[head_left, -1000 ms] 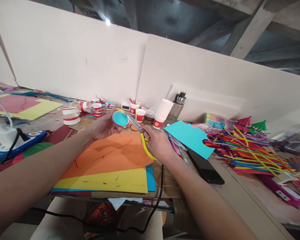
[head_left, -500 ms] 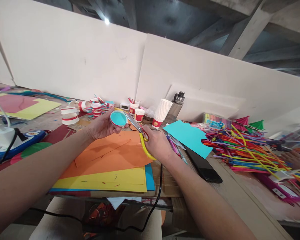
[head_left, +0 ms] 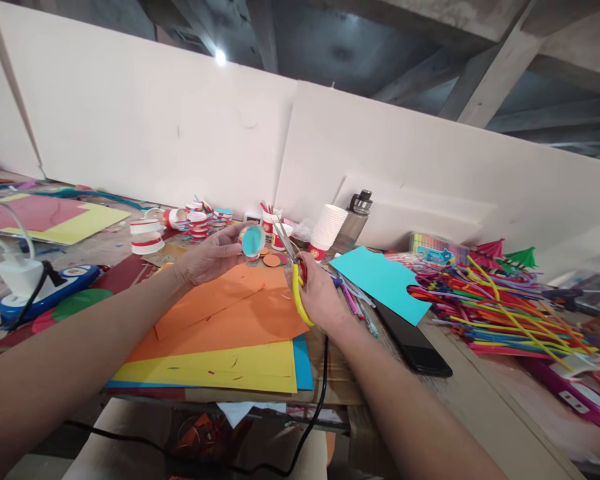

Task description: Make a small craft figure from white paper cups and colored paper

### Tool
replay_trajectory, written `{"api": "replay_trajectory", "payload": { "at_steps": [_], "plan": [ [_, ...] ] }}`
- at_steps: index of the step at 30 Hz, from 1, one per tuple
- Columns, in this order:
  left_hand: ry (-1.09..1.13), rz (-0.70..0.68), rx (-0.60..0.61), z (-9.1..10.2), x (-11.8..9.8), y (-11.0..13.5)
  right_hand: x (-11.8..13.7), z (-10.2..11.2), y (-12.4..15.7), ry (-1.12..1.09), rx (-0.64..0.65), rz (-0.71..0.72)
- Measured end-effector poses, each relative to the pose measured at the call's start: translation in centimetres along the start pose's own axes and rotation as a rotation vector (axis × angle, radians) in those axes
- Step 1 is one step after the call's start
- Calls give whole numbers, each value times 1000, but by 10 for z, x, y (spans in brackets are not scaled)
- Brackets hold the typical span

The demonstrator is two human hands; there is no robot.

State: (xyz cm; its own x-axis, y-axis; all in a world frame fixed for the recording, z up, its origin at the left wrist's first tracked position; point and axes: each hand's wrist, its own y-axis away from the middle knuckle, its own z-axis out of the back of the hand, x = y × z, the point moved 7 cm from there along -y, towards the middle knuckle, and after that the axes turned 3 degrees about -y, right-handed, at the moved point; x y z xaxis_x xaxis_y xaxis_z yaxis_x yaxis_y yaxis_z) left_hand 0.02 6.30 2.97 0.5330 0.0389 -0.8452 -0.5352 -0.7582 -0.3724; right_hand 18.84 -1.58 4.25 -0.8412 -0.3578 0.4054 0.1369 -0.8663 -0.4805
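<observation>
My left hand (head_left: 211,257) is closed around a short cut paper cup (head_left: 242,245), turned so that a turquoise paper disc (head_left: 253,241) on its round end faces me. In my right hand (head_left: 326,297) are yellow-handled scissors (head_left: 297,287), their blades parted and pointing up and left, a little to the right of the cup and apart from it. Under both hands lie orange paper (head_left: 230,313) and yellow paper (head_left: 215,373). A turquoise sheet (head_left: 375,277) with a curved notch in its edge lies right of my right hand.
A stack of paper cups (head_left: 326,230) and a bottle (head_left: 354,220) stand at the back. Cut cup rings (head_left: 147,243) are at back left, near a blue power strip (head_left: 50,293). Right are a black phone (head_left: 415,343) and many colourful pipe cleaners (head_left: 500,313). A black cable (head_left: 323,380) hangs over the front edge.
The cup has moved right and turned slightly in my left hand. The scissors have drawn away from its rim to the right, and their blades now stand more upright and parted.
</observation>
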Motion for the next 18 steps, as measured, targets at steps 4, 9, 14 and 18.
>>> {"api": "replay_trajectory", "payload": {
  "at_steps": [4, 9, 14, 18],
  "plan": [
    [-62, -25, -42, 2, 0, -2, 0, 4, 1, -68, -42, -12],
    [-128, -23, -61, 1, 1, -2, -6, 3, 1, -162, -89, -75],
    [-96, -3, -66, 2, 3, -1, -9, 5, 1, -306, -179, -106],
    [-24, 59, -71, 7, 9, -1, -8, 7, 0, -429, -204, -108]
  ]
}}
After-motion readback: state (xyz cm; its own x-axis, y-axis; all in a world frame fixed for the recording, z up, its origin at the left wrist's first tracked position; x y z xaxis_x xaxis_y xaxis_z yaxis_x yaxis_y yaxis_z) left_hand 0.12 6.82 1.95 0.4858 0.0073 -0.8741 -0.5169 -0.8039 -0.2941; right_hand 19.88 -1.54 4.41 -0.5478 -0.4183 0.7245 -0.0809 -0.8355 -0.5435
